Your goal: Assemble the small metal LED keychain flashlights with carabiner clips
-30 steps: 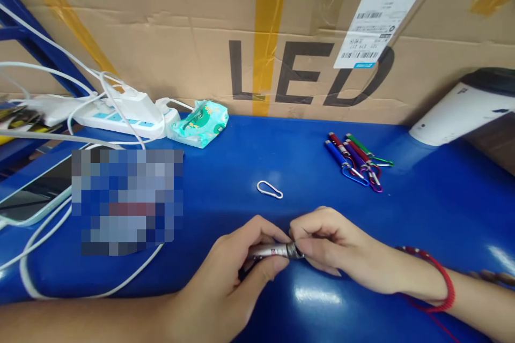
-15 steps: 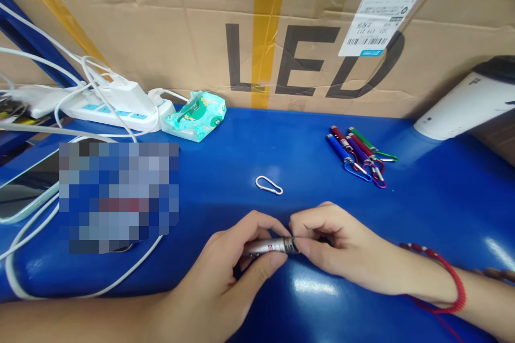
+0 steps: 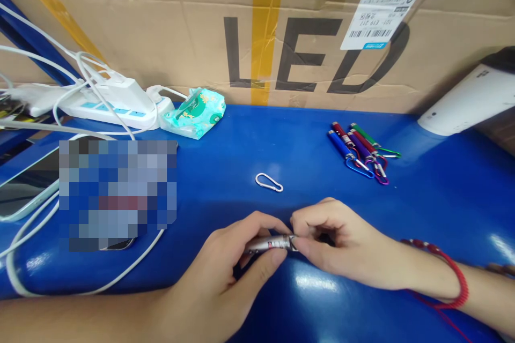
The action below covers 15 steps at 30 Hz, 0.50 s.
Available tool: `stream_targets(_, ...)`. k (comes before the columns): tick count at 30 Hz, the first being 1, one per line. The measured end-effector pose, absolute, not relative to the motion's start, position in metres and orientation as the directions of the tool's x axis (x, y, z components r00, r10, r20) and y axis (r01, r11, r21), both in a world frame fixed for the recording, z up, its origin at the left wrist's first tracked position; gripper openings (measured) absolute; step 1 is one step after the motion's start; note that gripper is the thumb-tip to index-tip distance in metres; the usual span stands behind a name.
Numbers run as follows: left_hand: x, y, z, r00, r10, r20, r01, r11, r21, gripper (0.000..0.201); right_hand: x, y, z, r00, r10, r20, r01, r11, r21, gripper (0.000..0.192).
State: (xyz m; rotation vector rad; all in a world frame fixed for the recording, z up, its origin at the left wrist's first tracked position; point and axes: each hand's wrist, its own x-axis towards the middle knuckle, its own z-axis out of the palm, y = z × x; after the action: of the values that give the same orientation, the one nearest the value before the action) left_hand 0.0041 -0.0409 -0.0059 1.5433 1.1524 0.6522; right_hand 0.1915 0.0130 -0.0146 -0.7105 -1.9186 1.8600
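A small silver keychain flashlight (image 3: 267,245) lies nearly level between my two hands, above the front of the blue table. My left hand (image 3: 231,262) is closed around its body, with the thumb along the near side and the index finger over the top. At the flashlight's right end, my right hand (image 3: 348,244) pinches with thumb and curled fingers, which hide most of that tip. A loose silver carabiner clip (image 3: 277,188) rests on the table just beyond my hands, touching neither.
Several coloured keychain flashlights (image 3: 341,144) with carabiners lie in a bunch at the right. A white cup (image 3: 462,104) leans farther right. A tissue pack (image 3: 197,112), power strip (image 3: 116,112), cables and a phone (image 3: 30,182) occupy the left. A cardboard box (image 3: 181,27) stands behind.
Both hands keep their hold on the flashlight in almost the same place. The camera view has shifted slightly.
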Motion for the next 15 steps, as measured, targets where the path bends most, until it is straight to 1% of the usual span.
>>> stream_targets(9, 0.0039, -0.0405, -0.0049, 0.400, 0.905, -0.142, 0.307, 0.013, 0.952, 0.017, 0.1938, 0.0155, -0.0137, -0.822, 0.564, -0.081, 0.112, 0.020, -0.994, 0.028)
stream_targets(12, 0.0036, -0.0392, -0.0057, 0.394, 0.910, -0.130, 0.275, 0.018, 0.961, 0.017, 0.1930, 0.0148, -0.0102, -0.822, 0.566, -0.070, 0.074, -0.015, -0.997, 0.026)
stream_targets(15, 0.0034, -0.0393, -0.0064, 0.376, 0.914, -0.150, 0.241, 0.060, 0.969, 0.017, 0.1923, 0.0144, -0.0079, -0.814, 0.575, -0.087, 0.051, -0.077, -0.996, 0.024)
